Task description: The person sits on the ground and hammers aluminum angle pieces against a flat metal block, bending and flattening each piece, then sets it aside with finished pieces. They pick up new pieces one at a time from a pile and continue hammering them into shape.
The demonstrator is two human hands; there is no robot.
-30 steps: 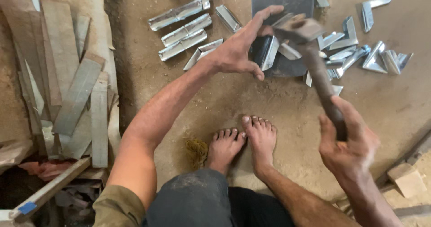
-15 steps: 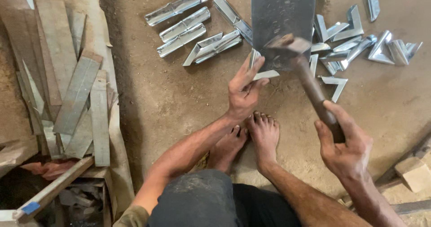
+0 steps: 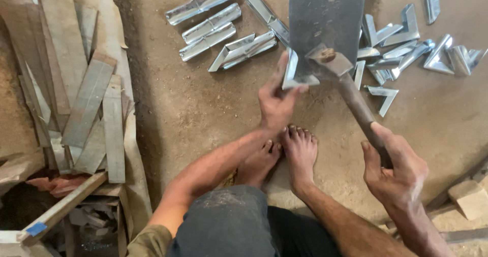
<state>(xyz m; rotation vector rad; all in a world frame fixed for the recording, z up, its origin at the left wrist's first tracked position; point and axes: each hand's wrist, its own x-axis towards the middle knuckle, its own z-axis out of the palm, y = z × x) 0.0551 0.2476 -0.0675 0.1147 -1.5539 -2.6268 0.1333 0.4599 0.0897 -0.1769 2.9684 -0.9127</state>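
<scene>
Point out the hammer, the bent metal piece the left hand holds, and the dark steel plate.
hammer (image 3: pixel 333 63), head view, on its metal head
bent metal piece (image 3: pixel 293 69), head view, on its upright leg
dark steel plate (image 3: pixel 325 13), head view, on its bare face

The bent piece (image 3: pixel 294 71) in the left hand (image 3: pixel 277 104) is shiny, smooth metal, like the other shiny metal pieces (image 3: pixel 406 49) lying at 2 o'clock from it. The hammer (image 3: pixel 351 92) in the right hand (image 3: pixel 396 170) has a dull grey metal head and a brown wooden handle, and the dark metal block (image 3: pixel 325 18) looks matt and scratched. The floor (image 3: pixel 203 109) is rough brown dirt, and the flat strips (image 3: pixel 89 102) at 9 o'clock look like dull, dusty wood.
</scene>
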